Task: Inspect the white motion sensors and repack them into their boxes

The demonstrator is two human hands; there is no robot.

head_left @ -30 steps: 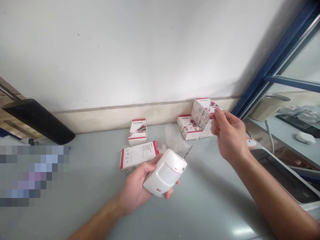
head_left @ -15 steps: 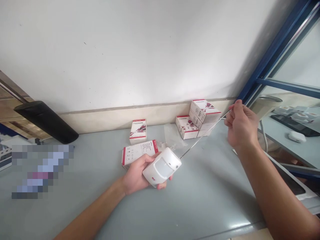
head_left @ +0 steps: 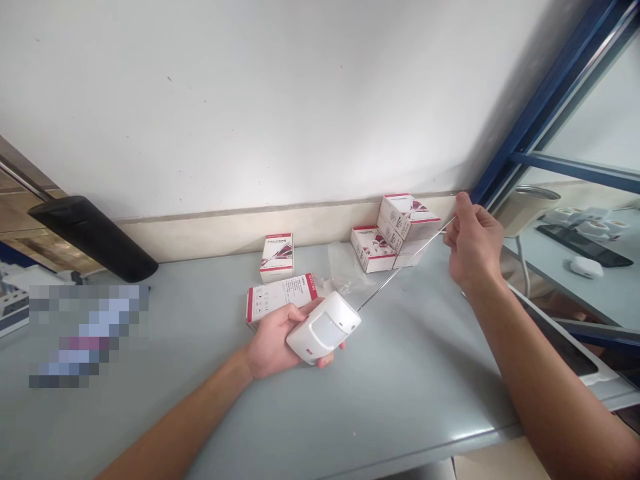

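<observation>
White plastic motion sensor (head_left: 324, 328) is grasped in the curled fingers of the left hand (head_left: 275, 343) over a grey tabletop (head_left: 380, 380); a thin metal antenna rod (head_left: 406, 263) is pinched between the fingers of the right hand (head_left: 475, 243).

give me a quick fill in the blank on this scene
The left hand holds a sensor with a ____ casing.
The right hand pinches the end of an antenna that leads out of the ____.
The box nearest the sensor lies on the table, and its trim is ____.

white; sensor; red
</observation>
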